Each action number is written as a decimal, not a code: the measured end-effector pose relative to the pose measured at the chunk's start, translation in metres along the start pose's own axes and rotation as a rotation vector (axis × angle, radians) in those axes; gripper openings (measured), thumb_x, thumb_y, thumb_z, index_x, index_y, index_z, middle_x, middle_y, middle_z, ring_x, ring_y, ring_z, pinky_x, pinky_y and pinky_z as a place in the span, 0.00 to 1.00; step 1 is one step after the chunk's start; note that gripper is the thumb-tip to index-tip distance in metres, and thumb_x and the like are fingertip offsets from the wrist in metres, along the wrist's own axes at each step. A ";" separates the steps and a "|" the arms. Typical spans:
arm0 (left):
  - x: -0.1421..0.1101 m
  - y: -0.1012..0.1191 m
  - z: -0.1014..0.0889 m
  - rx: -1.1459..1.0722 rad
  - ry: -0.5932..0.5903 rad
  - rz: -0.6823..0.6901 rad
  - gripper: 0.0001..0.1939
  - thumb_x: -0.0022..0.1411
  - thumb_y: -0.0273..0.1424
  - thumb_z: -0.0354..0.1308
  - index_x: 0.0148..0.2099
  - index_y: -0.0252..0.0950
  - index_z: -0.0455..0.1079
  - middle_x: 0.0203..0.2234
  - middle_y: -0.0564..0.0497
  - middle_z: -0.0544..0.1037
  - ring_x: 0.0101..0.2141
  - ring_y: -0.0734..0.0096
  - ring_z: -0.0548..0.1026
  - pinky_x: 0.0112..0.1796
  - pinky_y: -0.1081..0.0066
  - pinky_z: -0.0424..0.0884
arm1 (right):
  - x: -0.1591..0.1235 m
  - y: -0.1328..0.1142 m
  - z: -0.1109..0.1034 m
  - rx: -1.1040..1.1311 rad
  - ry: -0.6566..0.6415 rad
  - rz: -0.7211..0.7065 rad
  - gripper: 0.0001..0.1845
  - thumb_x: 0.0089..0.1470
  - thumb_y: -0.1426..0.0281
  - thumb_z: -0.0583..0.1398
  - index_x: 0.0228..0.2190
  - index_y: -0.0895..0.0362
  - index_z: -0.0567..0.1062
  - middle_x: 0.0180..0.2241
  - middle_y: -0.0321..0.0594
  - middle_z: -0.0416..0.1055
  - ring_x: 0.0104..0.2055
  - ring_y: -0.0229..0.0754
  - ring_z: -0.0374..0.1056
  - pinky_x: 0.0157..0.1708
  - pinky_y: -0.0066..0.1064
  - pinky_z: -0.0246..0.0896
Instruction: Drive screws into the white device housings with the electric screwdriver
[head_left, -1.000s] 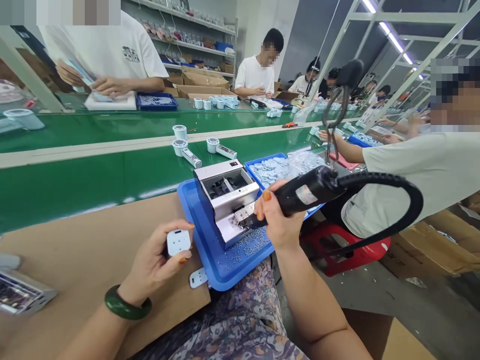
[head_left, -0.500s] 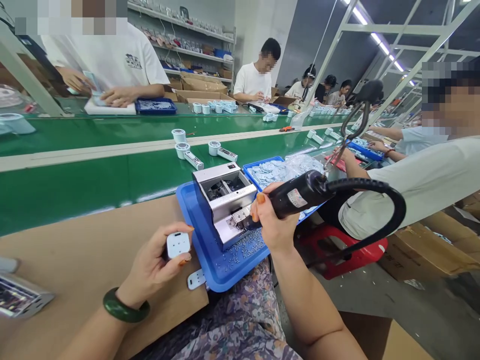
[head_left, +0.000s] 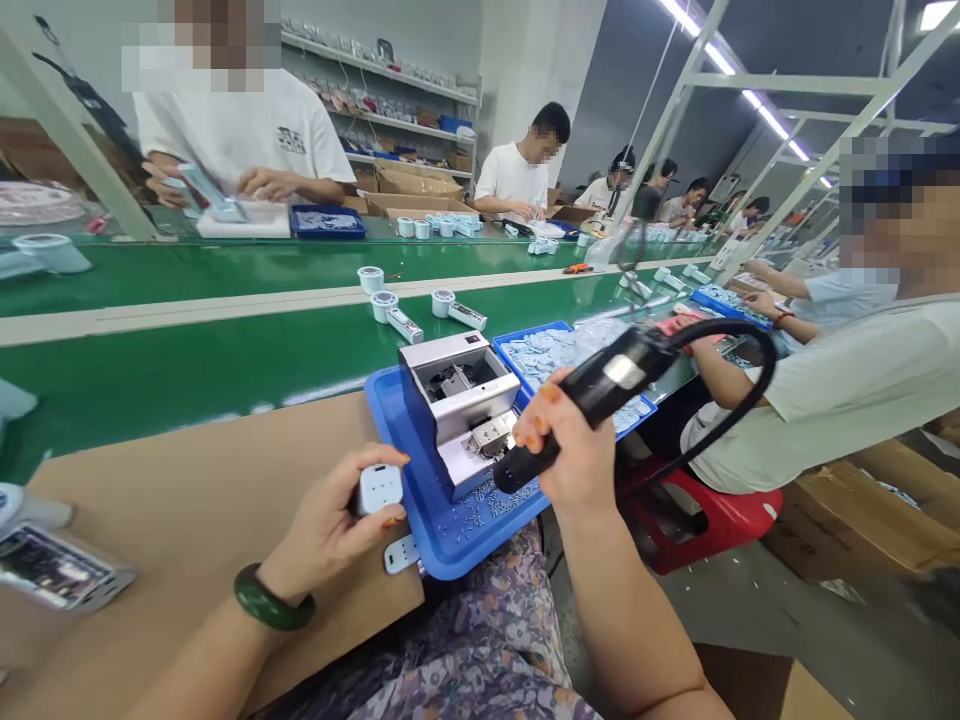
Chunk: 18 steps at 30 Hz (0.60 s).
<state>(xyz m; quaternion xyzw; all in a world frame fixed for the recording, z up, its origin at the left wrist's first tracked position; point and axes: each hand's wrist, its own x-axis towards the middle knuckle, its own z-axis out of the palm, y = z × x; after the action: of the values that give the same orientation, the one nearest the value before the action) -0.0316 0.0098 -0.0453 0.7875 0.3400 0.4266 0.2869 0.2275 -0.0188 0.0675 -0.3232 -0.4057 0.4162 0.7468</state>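
Note:
Between thumb and fingers, my left hand (head_left: 341,515) grips a small pale-blue plastic part (head_left: 381,488) with holes in its face, just left of a blue tray (head_left: 431,545). My right hand (head_left: 574,445) is wrapped round a black electric screwdriver (head_left: 600,385), its tip end pointing down and left over the tray. A silver and black screw feeder (head_left: 469,405) stands in that tray, with loose screws (head_left: 517,497) lying beside it. Another pale-blue plate (head_left: 401,554) lies on the cardboard at the tray's lower left edge.
Cardboard (head_left: 225,470) covers the near bench. A unit with an exposed circuit (head_left: 64,565) lies at left. Light-blue handled units (head_left: 405,325) rest on the green belt (head_left: 187,385). A blue bin of pale parts (head_left: 532,350) is behind the feeder. Co-workers sit opposite and at right, beside a red stool (head_left: 727,515).
The screwdriver has come away from the feeder's outlet, its tip now lower and in front of it. The view has shifted slightly; my left hand still holds the plastic part.

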 end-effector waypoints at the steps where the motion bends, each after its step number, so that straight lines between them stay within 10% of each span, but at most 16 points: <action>1: 0.000 0.003 0.002 0.016 0.003 0.016 0.18 0.71 0.46 0.61 0.55 0.39 0.72 0.38 0.48 0.80 0.30 0.67 0.77 0.32 0.70 0.74 | -0.002 -0.005 0.004 0.051 0.006 -0.004 0.17 0.54 0.61 0.71 0.33 0.52 0.68 0.18 0.20 0.61 0.15 0.29 0.59 0.22 0.26 0.65; 18: 0.012 0.030 0.013 0.027 -0.092 0.048 0.25 0.71 0.55 0.58 0.54 0.39 0.73 0.35 0.50 0.78 0.30 0.65 0.75 0.37 0.67 0.74 | -0.022 -0.025 0.065 0.177 -0.199 -0.121 0.12 0.60 0.70 0.69 0.34 0.49 0.69 0.20 0.20 0.65 0.15 0.28 0.60 0.22 0.26 0.65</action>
<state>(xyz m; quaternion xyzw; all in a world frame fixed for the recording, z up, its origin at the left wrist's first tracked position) -0.0070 -0.0008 -0.0236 0.8180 0.3133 0.3921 0.2811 0.1727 -0.0402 0.1102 -0.1884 -0.4582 0.4346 0.7521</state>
